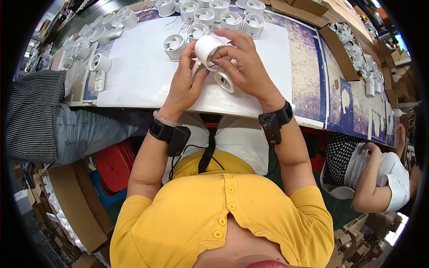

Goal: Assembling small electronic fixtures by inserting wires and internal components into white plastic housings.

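Above the white sheet on the table, a white cylindrical fan housing (206, 46) is held between both my hands, its open end tilted toward the right. My left hand (187, 84) grips its left side, fingers curled behind and thumb near its lower edge. On the other side my right hand (246, 64) is closed round the rim, with thumb and fingertips at the opening. What lies inside the housing is hidden by my fingers. A white ring-shaped part (225, 82) is just below my right hand. One white fan (174, 46) stands beyond my left hand, blades showing.
Several more white fans (204, 16) with thin wires crowd the far side of the table. Other white fan parts (101, 63) lie at the left. A cardboard box (336, 52) of white parts stands at the right. A person (380, 176) sits right; another (38, 116) is left.
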A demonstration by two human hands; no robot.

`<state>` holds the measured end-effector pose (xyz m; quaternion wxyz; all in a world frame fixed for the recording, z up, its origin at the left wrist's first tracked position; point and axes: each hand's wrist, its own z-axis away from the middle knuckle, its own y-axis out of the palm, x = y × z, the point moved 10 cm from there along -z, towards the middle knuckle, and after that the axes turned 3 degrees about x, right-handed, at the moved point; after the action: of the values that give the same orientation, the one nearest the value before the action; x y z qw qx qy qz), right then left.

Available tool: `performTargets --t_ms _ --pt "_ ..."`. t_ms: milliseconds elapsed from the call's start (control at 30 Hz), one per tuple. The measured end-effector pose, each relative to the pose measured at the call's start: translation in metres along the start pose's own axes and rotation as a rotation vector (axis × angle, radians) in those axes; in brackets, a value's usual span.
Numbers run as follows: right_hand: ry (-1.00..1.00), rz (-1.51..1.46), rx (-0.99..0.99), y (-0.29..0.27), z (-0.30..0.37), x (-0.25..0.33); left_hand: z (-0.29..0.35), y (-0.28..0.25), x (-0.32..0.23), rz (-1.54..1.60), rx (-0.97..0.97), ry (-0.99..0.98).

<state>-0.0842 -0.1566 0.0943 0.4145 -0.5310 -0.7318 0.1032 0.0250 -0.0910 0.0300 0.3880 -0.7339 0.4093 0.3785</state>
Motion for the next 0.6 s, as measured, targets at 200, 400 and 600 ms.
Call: performTargets --t_ms 200,400,600 --pt "0.056 -0.017 -0.004 0.011 0.007 -0.005 0.005 -0.001 0.002 -0.021 -0.023 0.046" --pt "0.071 -0.012 0.016 0.012 0.005 -0.011 0.000 0.001 0.007 0.019 -0.025 0.023" --pt "0.095 -0.039 -0.040 0.008 -0.005 -0.004 -0.002 -0.007 -0.005 -0.049 -0.037 -0.006"
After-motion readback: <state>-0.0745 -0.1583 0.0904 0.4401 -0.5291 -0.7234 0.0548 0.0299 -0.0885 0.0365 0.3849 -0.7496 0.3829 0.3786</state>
